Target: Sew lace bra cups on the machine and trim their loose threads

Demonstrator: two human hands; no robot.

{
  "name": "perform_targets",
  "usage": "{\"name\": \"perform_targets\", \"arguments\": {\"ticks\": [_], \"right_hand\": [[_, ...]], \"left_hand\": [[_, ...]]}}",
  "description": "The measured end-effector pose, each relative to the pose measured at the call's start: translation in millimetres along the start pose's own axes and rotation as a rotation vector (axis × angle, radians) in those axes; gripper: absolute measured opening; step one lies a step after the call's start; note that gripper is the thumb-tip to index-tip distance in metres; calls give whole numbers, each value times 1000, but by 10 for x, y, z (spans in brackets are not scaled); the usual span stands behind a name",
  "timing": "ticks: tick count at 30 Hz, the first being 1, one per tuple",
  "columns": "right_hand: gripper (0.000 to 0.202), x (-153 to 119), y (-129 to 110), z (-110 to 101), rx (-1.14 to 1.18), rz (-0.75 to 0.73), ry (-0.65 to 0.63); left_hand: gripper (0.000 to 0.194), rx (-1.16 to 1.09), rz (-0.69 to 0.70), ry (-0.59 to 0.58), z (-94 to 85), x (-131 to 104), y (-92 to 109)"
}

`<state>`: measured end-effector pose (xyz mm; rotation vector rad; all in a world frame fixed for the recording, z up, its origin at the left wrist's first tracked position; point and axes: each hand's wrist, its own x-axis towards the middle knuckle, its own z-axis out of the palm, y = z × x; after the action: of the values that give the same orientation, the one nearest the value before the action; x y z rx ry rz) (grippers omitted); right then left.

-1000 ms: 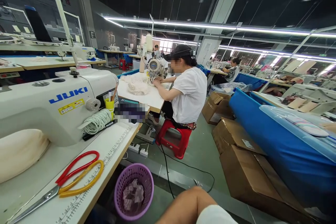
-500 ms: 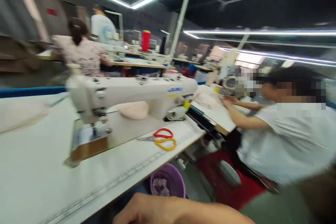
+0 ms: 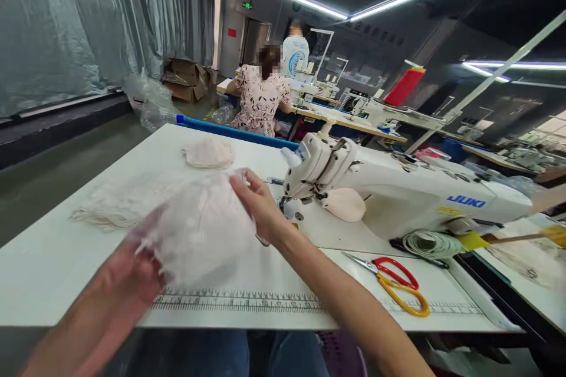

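A thin, pale fabric piece point(image 3: 203, 235) with frayed edges is stretched between my two hands above the table, left of the sewing machine point(image 3: 389, 188). My right hand point(image 3: 260, 203) pinches its upper right edge, close to the machine's needle end. My left hand point(image 3: 132, 277), smeared by motion, grips the lower left edge, its fingertips partly covered by the cloth. Just beyond the held piece lies a stack of pale fabric pieces point(image 3: 110, 206). A smaller pale stack point(image 3: 207, 153) rests farther back. Another pale piece point(image 3: 347, 205) lies under the machine's arm.
Scissors point(image 3: 393, 283) with red and yellow handles lie right of my right forearm. A ruler strip point(image 3: 247, 300) runs along the table's front edge. Coiled pale cord point(image 3: 428, 244) sits by the machine's base. A purple basket point(image 3: 342, 356) stands below. Co-workers point(image 3: 263, 94) are beyond the table.
The view has swung left, away from the neighbouring worker. Both my hands now hold a fabric piece over the table; earlier only one forearm and part of a hand showed at the bottom.
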<state>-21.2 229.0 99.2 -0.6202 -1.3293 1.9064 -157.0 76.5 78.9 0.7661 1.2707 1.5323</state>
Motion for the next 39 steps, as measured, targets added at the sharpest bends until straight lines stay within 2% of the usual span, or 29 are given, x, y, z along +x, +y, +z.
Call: {"name": "perform_targets", "arguments": {"ticks": [2, 4, 5, 7, 10, 12, 15, 17, 19, 22, 25, 27, 29, 30, 32, 35, 39], "right_hand": [[35, 428, -6, -10, -44, -104, 27], [29, 885, -8, -66, -145, -226, 109], [24, 1119, 1, -114, -247, -287, 188], [20, 1569, 47, -250, -536, -357, 389], [19, 2084, 186, -501, -684, -334, 511], [20, 2269, 309, -647, -754, -298, 525], [25, 2349, 480, -783, -863, -255, 507], [21, 2321, 544, -810, -919, -258, 502], [21, 2241, 551, -781, -957, -281, 502], [24, 1984, 481, -635, -1002, -362, 411], [14, 1533, 419, -418, -1044, -452, 110], [9, 1175, 433, -278, -1067, -480, -131], [22, 849, 490, -169, -1124, -484, -344], [29, 718, 528, -130, -1168, -478, -398], [27, 540, 608, -83, -1250, -474, -427], [6, 456, 688, -59, -1274, -490, -378], [12, 494, 677, -40, -1211, -511, -339]], "left_hand": [[58, 57, 20, 50, -42, 472, 255], [58, 201, 83, 107, -70, 1030, 483], [56, 324, 134, 110, -76, 1323, 567], [48, 406, 174, 95, -73, 1892, 648], [62, 563, 176, 176, -64, 2583, 551], [53, 711, 157, 231, -81, 2889, 396], [31, 931, 140, 278, -135, 3112, 181], [26, 1055, 172, 267, -171, 3110, 126], [25, 1152, 226, 229, -203, 2981, 165], [22, 1240, 318, 79, -270, 2544, 342], [18, 1277, 378, -170, -393, 1906, 498], [15, 1309, 389, -266, -489, 1484, 512], [18, 1417, 421, -323, -562, 1151, 451], [19, 1456, 441, -334, -584, 1029, 402], [22, 1522, 483, -313, -599, 876, 292], [25, 1566, 546, -252, -568, 789, 165], [33, 1566, 669, -187, -486, 747, 82]]}}
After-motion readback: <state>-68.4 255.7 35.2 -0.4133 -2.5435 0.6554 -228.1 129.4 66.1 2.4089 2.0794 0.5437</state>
